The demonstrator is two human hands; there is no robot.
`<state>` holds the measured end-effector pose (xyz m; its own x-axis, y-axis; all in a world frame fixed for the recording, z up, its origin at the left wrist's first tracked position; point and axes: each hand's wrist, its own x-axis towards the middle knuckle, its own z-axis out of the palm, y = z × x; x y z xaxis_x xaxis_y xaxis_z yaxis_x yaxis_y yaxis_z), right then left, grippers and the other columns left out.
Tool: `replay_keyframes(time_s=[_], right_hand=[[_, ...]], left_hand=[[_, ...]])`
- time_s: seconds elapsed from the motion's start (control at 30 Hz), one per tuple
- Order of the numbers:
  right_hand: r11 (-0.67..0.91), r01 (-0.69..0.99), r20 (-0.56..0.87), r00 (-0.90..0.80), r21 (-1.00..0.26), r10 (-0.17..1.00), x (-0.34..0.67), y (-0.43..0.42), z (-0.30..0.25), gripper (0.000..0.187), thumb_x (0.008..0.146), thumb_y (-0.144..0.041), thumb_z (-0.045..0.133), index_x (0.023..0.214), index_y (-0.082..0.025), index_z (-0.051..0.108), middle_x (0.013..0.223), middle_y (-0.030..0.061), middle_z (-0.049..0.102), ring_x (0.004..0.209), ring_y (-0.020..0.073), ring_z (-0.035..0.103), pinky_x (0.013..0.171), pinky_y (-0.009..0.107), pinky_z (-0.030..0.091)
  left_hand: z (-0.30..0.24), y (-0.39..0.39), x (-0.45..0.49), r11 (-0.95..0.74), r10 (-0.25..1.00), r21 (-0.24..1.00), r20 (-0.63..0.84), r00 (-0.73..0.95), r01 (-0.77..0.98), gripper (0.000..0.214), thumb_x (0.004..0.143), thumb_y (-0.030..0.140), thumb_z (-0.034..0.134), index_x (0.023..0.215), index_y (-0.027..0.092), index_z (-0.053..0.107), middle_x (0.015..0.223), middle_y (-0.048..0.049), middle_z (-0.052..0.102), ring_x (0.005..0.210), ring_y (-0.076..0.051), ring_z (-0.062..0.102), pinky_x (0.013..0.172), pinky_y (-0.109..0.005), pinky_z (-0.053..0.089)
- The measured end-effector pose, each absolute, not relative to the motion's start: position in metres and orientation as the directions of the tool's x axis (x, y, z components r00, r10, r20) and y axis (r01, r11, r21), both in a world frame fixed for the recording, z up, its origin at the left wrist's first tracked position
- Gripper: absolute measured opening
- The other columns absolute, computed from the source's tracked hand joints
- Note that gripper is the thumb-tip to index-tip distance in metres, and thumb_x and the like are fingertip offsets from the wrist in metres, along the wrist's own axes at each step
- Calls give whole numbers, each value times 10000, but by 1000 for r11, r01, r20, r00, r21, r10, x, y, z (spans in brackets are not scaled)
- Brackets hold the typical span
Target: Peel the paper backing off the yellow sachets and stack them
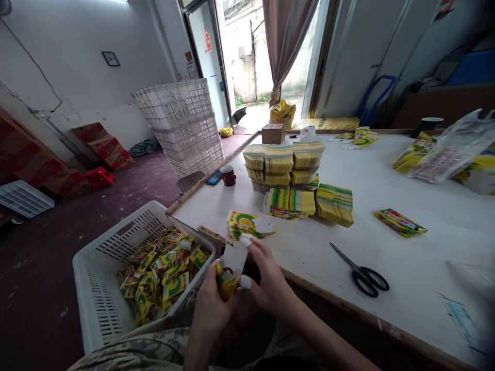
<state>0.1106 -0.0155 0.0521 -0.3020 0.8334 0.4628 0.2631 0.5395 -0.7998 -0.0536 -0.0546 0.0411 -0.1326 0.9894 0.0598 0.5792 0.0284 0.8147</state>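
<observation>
Near the table's front edge, my left hand (211,299) is closed around a small yellow-and-green printed carton (226,286) with a white inner side turned up. My right hand (268,278) is at the carton's right side, thumb and index finger spread with a dark gap between them. White coverings wrap those two fingertips. The index tip is at the edge of the white flap, and the thumb tip is beside the printed part. The other right fingers are hidden. Just beyond lies a fanned pile of flat printed cartons (243,224).
On the left stands a white basket (87,273) of folded yellow cartons (176,286). Bundled carton stacks (278,159) sit mid-table. Black scissors (361,273), a printed packet (400,221), a dark mug (228,176) and a cardboard box (273,134) also lie there. White crates (180,118) stand behind.
</observation>
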Motion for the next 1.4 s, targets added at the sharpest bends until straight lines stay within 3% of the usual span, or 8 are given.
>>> replay_keyframes(time_s=[0.13,0.23,0.33,0.5,0.73,0.97,1.2,1.4], right_hand=[[39,-221,122,-375,-974,919,107,-11,43,496,848,-364,572,1304,-195,476,1239,122,598,1164,275,556,1029,469,407],[-353,-425,-54,-572,-833,818,101,-12,38,407,780,-431,670,1104,-189,625,1021,80,700,993,263,650,986,457,440],[-477,-444,-95,-648,-759,756,99,-13,33,469,705,-433,752,1086,-183,641,981,81,705,986,263,657,991,441,433],[-191,-320,24,-563,-928,826,106,-12,36,471,792,-527,648,1127,-197,625,1065,62,671,1067,256,599,979,417,450],[468,36,373,-553,-883,746,107,-17,52,513,835,-34,448,1299,-224,555,1375,71,531,1260,207,502,1073,329,391],[559,319,292,-603,-765,743,113,-6,38,490,859,-94,470,1341,-177,499,1490,181,358,1280,293,490,1010,397,452],[548,292,142,-775,-784,616,137,9,58,354,754,-65,610,1058,-226,694,1321,99,549,1264,263,506,988,363,455],[505,264,234,-651,-822,722,125,5,46,384,673,-93,682,1045,-188,659,1176,106,609,1133,265,580,930,368,481]], left_hand=[[40,-56,-45,-2,988,806,94,-124,592,748,683,333,680,1325,143,346,1145,-163,647,1061,-310,629,879,-441,510],[36,-59,-38,-65,992,807,118,-53,587,728,689,276,657,1325,167,320,1276,-181,575,1170,-312,571,955,-455,469],[36,-60,-32,-147,985,783,175,13,605,631,681,211,632,1256,188,375,1262,-162,577,1186,-310,554,973,-458,451],[42,-59,-34,-143,987,761,157,35,632,477,711,212,605,1144,218,406,1086,-97,632,1003,-275,630,864,-434,503],[20,-54,-40,-103,973,783,206,-100,613,737,669,219,640,1302,162,268,1259,-195,513,1165,-317,545,940,-478,470],[35,-50,-57,-47,987,732,139,-82,680,471,705,247,637,1148,203,485,1111,-92,612,1052,-272,587,916,-458,474],[43,-55,-66,-19,1000,739,18,8,674,537,660,311,716,1151,181,543,1126,-91,654,1036,-265,614,916,-413,487],[38,-53,-62,-41,997,735,79,-24,677,497,677,302,703,1145,203,566,1119,-82,662,1038,-272,619,922,-433,487]])
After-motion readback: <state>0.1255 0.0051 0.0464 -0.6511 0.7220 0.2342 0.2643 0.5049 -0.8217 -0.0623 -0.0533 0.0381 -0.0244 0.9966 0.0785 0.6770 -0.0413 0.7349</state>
